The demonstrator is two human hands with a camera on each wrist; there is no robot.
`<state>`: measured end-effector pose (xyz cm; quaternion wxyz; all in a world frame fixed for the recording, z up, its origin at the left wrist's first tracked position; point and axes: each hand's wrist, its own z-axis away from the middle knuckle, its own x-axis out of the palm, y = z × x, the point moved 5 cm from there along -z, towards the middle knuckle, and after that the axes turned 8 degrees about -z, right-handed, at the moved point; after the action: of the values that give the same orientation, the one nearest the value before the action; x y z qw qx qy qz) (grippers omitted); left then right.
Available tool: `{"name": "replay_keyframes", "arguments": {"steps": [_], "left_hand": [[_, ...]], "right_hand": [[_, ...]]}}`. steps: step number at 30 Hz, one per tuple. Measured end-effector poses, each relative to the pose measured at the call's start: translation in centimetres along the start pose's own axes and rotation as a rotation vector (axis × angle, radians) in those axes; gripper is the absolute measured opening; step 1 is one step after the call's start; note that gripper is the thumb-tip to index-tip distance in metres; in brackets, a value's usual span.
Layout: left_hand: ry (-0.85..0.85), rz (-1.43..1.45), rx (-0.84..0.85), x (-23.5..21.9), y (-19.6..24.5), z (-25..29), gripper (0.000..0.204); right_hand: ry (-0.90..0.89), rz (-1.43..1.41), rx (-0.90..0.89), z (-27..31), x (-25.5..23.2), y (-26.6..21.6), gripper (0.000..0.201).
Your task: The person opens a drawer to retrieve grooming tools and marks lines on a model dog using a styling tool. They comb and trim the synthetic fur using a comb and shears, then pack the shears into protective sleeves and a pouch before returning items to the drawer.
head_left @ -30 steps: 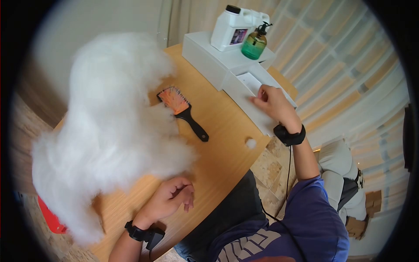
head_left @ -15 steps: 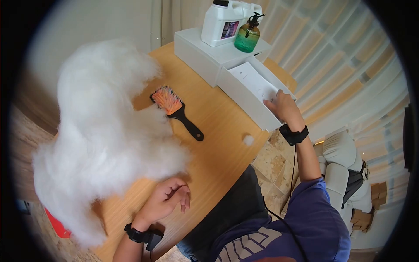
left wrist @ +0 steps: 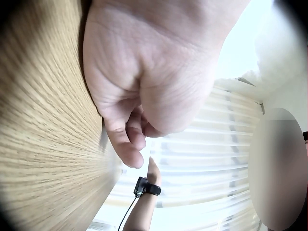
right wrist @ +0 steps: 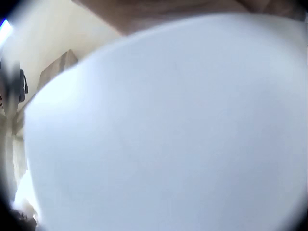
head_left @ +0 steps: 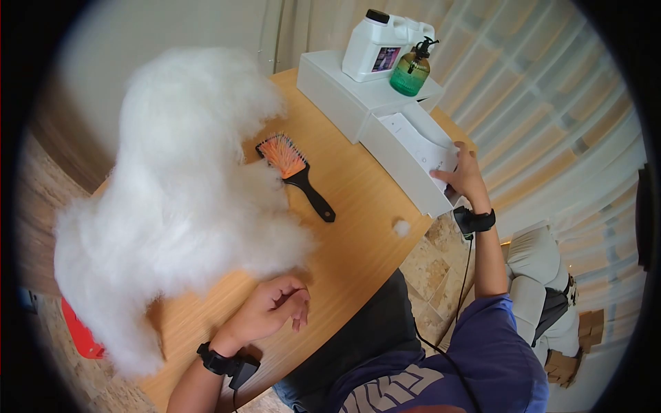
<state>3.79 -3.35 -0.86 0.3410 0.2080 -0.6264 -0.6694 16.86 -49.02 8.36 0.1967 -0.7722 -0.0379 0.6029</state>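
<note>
My right hand point(head_left: 468, 177) reaches over the near end of the pulled-out white drawer point(head_left: 403, 168). Thumb and fingers are spread apart at either side of a flat white item point(head_left: 416, 143) with small print, lying in the drawer; I cannot tell whether they grip it. A blank white surface point(right wrist: 168, 125) fills most of the right wrist view. My left hand point(head_left: 265, 310) rests on the wooden table point(head_left: 351, 265), fingers loosely curled with nothing in them; its palm side shows in the left wrist view. Close by it is a large fluffy white mass point(head_left: 186, 179).
A black-handled paddle brush point(head_left: 296, 173) with orange bristles lies between the fluff and the drawer unit point(head_left: 330, 93). On that unit stand a white jug point(head_left: 372, 51) and a green pump bottle point(head_left: 411, 72). A small white tuft point(head_left: 401, 228) sits near the table's edge.
My right hand has gone from above the drawer down to its near end, and its thumb and fingers have spread apart. The left hand stays in place. The head view has shifted slightly.
</note>
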Motion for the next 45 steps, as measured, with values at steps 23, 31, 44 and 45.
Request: {"name": "replay_keyframes", "arguments": {"steps": [23, 31, 44, 45], "left_hand": [[0.013, 0.013, -0.018, 0.2, 0.2, 0.0, 0.009], [0.010, 0.001, -0.021, 0.4, -0.1, 0.0, 0.010], [0.003, -0.003, -0.005, 0.2, -0.1, -0.1, 0.011], [0.001, -0.006, -0.006, 0.2, 0.0, -0.1, 0.011]], "right_hand": [[0.246, -0.945, 0.033, 3.1, -3.3, -4.8, 0.022], [0.514, -0.793, -0.265, 4.8, -6.4, -7.3, 0.032], [0.612, -0.995, -0.335, 5.4, -6.4, -9.1, 0.036], [0.559, -1.068, -0.296, 5.5, -5.6, -9.9, 0.037]]}}
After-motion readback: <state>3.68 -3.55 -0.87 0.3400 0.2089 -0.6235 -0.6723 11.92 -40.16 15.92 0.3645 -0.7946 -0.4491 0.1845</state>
